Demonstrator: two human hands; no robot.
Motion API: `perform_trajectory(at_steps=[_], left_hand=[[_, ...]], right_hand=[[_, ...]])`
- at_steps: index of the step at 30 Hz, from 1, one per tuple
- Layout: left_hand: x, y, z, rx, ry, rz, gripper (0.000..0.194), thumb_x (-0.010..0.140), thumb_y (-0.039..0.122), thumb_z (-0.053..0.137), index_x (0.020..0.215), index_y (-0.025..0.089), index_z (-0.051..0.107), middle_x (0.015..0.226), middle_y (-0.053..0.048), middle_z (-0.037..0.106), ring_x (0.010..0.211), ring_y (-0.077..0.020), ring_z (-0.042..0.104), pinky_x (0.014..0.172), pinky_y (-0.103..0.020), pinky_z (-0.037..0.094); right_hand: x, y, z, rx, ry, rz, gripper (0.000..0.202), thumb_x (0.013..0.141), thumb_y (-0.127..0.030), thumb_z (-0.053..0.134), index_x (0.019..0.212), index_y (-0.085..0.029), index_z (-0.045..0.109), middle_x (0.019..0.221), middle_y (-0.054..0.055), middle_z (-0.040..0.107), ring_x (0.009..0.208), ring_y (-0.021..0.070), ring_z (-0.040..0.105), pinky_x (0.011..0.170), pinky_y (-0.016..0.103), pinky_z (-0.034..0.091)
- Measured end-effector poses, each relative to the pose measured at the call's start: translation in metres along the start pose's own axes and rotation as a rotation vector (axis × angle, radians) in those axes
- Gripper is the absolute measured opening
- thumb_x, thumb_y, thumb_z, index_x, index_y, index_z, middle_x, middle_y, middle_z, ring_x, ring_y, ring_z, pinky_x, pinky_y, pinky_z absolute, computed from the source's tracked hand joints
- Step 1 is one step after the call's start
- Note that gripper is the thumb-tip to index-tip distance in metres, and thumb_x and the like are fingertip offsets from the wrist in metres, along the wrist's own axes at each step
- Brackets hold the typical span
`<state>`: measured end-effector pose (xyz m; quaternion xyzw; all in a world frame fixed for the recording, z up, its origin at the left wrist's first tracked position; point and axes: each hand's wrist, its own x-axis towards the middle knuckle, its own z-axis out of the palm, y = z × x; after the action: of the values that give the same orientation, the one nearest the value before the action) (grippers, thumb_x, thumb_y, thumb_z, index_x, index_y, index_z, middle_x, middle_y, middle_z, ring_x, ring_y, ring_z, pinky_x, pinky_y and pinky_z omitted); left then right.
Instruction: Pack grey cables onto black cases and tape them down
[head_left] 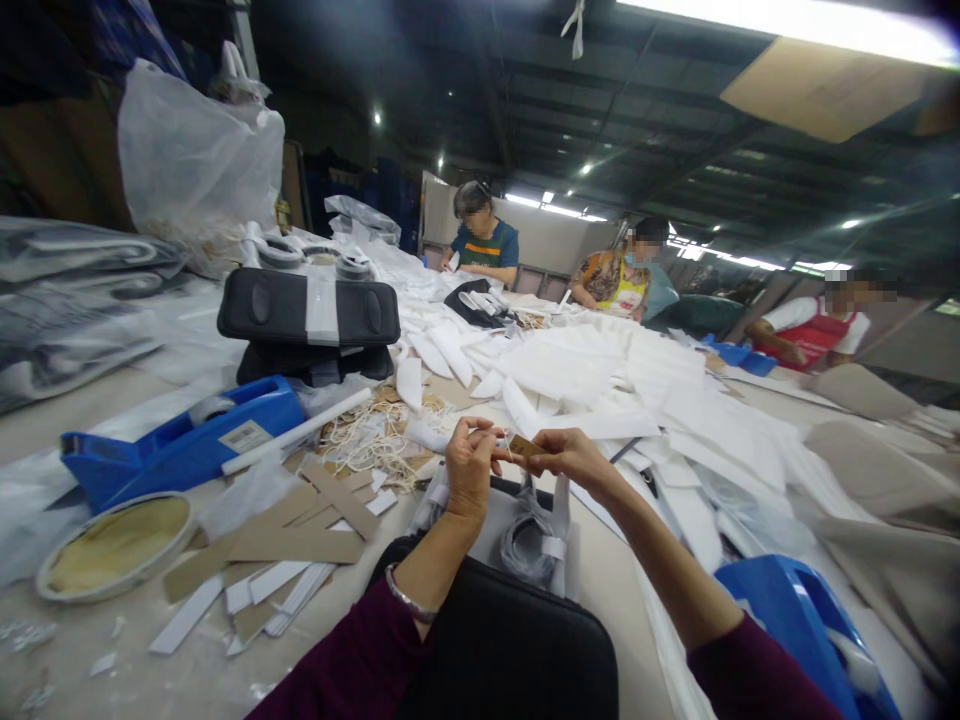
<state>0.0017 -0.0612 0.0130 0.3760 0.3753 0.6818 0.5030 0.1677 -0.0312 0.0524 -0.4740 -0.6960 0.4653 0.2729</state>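
A small brown hang tag (525,449) with a thin white string is between my two hands. My right hand (574,456) pinches the tag by its right end. My left hand (471,468) is closed, fingertips pressed together at the string. Below them lies a black padded article (517,640), its near part flat towards me. At its far end a coiled grey strap or cord (525,542) is bound with a white band, partly behind my left wrist.
Left of me are a blue tape dispenser (176,440), a round shallow dish (52,580), cardboard strips (292,540) and tangled white strings (367,435). Stacked black padded articles (307,310) stand behind. White sheets (600,360) spread ahead; another blue dispenser (802,620) is right. Three people work beyond.
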Motion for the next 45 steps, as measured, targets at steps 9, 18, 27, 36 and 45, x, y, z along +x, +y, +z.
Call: perform_trajectory(at_steps=[9,18,27,36,45], left_hand=[[-0.019,0.011,0.005,0.821,0.019,0.697,0.03,0.08,0.021,0.056,0.109,0.017,0.052,0.11,-0.014,0.057,0.108,-0.0265,0.052,0.094,-0.039,0.043],[-0.014,0.002,0.004,0.708,-0.301,0.534,0.013,0.087,0.025,0.05,0.075,0.02,0.055,0.076,-0.002,0.059,0.074,-0.0145,0.056,0.069,-0.024,0.041],[-0.008,-0.011,0.002,1.018,-0.193,0.256,0.013,0.082,0.019,0.052,0.076,0.023,0.063,0.073,-0.003,0.069,0.072,-0.0186,0.063,0.068,-0.027,0.041],[-0.01,-0.015,0.002,1.17,-0.355,0.279,0.014,0.076,0.017,0.055,0.078,0.024,0.067,0.076,-0.003,0.068,0.074,-0.0209,0.062,0.07,-0.031,0.044],[-0.008,-0.017,0.005,0.856,-0.745,0.535,0.046,0.077,0.0,0.04,0.103,0.022,0.069,0.105,-0.005,0.068,0.098,-0.0203,0.053,0.091,-0.035,0.046]], right_hand=[[0.0,0.001,0.01,0.057,0.037,-0.088,0.014,0.061,-0.026,0.073,0.066,-0.017,0.064,0.058,-0.002,0.06,0.055,0.0121,0.052,0.056,0.025,0.041],[-0.021,0.002,0.006,0.116,-0.043,-0.13,0.037,0.06,-0.029,0.081,0.092,-0.018,0.066,0.077,-0.002,0.064,0.071,0.014,0.058,0.069,0.027,0.047],[-0.014,0.065,-0.008,0.705,0.237,0.265,0.029,0.055,-0.029,0.081,0.078,-0.016,0.069,0.076,0.003,0.069,0.068,0.0152,0.061,0.068,0.029,0.049],[-0.047,0.083,0.004,0.743,0.356,0.04,0.023,0.066,-0.034,0.079,0.082,-0.019,0.072,0.102,0.006,0.07,0.096,0.021,0.062,0.085,0.032,0.05],[-0.072,0.07,0.009,0.795,0.534,-0.071,0.022,0.073,-0.04,0.077,0.085,-0.024,0.071,0.096,0.003,0.072,0.097,0.0202,0.065,0.092,0.035,0.05]])
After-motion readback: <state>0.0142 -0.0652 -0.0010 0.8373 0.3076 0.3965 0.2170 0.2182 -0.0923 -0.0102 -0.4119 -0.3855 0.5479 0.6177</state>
